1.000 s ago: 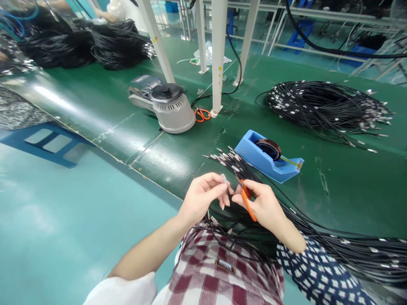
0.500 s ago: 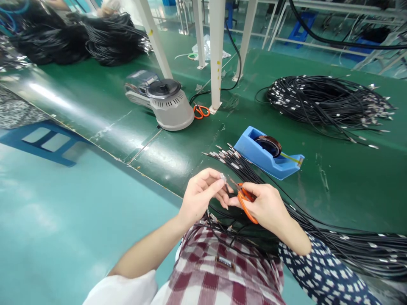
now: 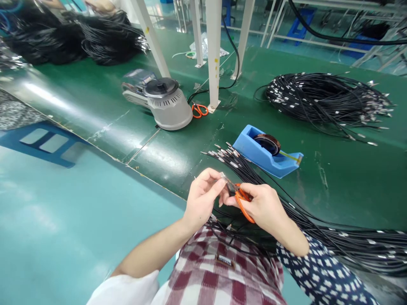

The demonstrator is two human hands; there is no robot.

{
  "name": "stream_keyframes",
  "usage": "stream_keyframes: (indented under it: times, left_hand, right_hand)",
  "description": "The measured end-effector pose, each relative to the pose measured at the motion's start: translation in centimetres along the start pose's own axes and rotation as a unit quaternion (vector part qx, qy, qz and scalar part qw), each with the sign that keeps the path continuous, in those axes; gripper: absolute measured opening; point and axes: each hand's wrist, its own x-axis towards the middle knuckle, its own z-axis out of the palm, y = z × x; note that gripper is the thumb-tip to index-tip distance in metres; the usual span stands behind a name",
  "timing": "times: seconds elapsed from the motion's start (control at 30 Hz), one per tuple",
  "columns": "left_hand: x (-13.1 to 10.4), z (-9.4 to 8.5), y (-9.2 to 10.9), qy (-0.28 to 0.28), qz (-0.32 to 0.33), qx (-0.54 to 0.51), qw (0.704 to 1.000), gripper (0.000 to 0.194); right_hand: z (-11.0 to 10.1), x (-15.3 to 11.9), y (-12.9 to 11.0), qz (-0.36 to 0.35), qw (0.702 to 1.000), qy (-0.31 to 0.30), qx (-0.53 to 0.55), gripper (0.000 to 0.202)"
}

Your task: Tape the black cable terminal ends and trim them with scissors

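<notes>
From my remote post I am finding the left hand (image 3: 205, 192) closed in a pinch, its thumb and fingers holding a pale-tipped cable end (image 3: 223, 175) above the counter's (image 3: 171, 163) near edge, apparently steadying it for the blades. The right hand (image 3: 267, 205) is curling around orange-handled snips (image 3: 244, 208) and aiming their metal tips at that end — whether they are touching it, I cannot tell.

A black cable bundle (image 3: 321, 235) is running beneath the hands along the near edge, its silvery tips fanning out, presumably for easy picking. Just beyond, a smooth blue plastic dispenser (image 3: 281, 170) is bearing a glossy brown tape roll (image 3: 269, 143), likely within reach by design. Toward the far edge, right, a loose ring-shaped coil (image 3: 318, 99) is lying; a rounded grey machine (image 3: 173, 112) is standing left of the dispenser.
</notes>
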Motion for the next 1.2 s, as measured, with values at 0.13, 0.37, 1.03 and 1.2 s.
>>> stream_keyframes:
  times: [0.13,0.37,1.03,1.2]
  left_hand:
    - [-0.1,0.2,-0.1,0.012,0.000,-0.005,1.000,0.019]
    - [0.1,0.4,-0.5,0.022,0.007,-0.022,0.999,0.022]
    - [0.4,0.2,-0.7,-0.013,0.001,-0.059,0.998,0.020]
    - [0.6,0.0,-1.2,-0.018,-0.004,-0.053,0.998,0.022]
  right_hand:
    - [-0.3,0.0,-0.1,0.005,1.000,-0.017,-0.005,0.057]
    - [-0.7,0.4,0.0,0.005,0.999,-0.046,0.027,0.056]
    - [-1.3,0.0,-0.1,0.012,0.998,-0.054,-0.015,0.051]
    - [-1.8,0.3,-0.2,0.006,0.995,-0.072,-0.067,0.056]
